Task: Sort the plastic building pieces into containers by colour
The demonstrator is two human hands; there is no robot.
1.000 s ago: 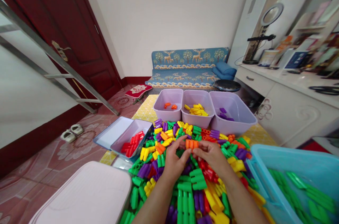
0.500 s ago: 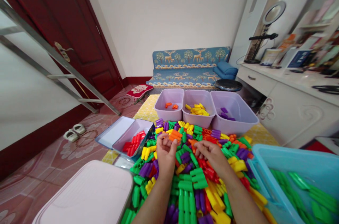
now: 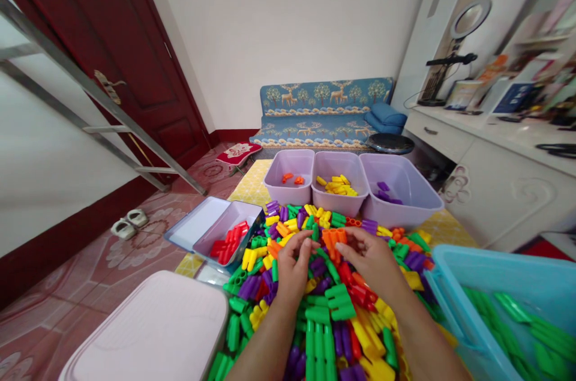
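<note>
My right hand [image 3: 369, 256] grips an orange toy building block [image 3: 333, 243] made of joined tubes, above the middle of a heap of plastic blocks [image 3: 327, 303]. Just left of that block is my left hand [image 3: 294, 264], thumb and fingers slightly bent, with nothing visible between them. Two orange pieces lie in the heap beyond and left of this hand. Three lilac bins stand behind the heap: the left bin [image 3: 288, 194] has a few orange pieces, the middle bin [image 3: 337, 204] several yellow ones, the right bin [image 3: 400, 216] some purple ones.
A box with red blocks [image 3: 229, 242] stands at left, a pale lid [image 3: 153, 321] nearer me. At right, a blue tub [image 3: 454, 309] holds green pieces. A yellow patterned cloth [image 3: 252, 183] shows under the bins. Beyond are a sofa [image 3: 315, 124] and a ladder [image 3: 90, 90].
The orange block that was in my left hand is no longer there. My right hand has moved up and inward and now holds an orange block. The left hand has shifted slightly right.
</note>
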